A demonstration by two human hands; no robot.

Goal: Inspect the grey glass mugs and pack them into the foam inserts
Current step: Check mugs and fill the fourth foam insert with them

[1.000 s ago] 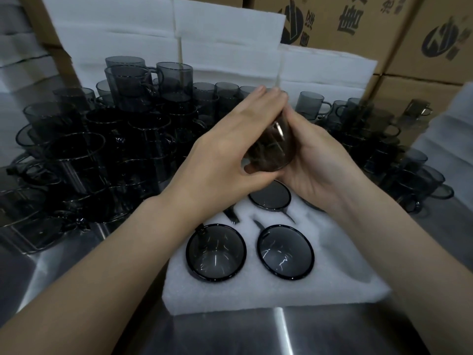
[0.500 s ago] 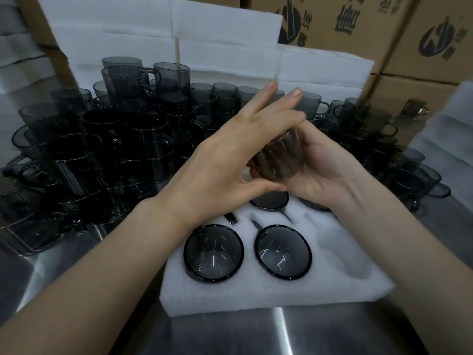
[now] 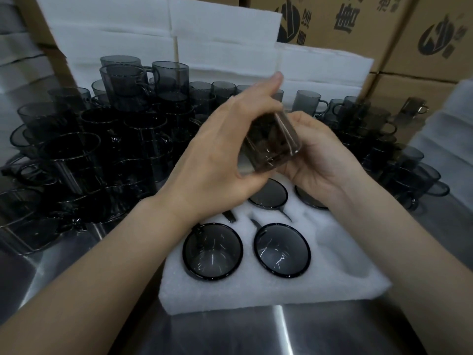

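Now the left hand [image 3: 220, 155] and the right hand [image 3: 322, 160] both curl their fingers round one grey mug [image 3: 271, 147] held up over the foam insert [image 3: 276, 295], so turn it slowly, look for cracks, then set it gently in a free hole [image 3: 354, 252].

can't make out the handle on the held mug [image 3: 271, 147], it's smeared and boxed in by the left hand [image 3: 217, 155] and right hand [image 3: 325, 160] | back-row mugs [image 3: 268, 197] in the foam tray [image 3: 332, 285] half hidden under the wrists | dark mug pile [image 3: 89, 160] too murky for me to count | boxes [image 3: 345, 19] cut off up top
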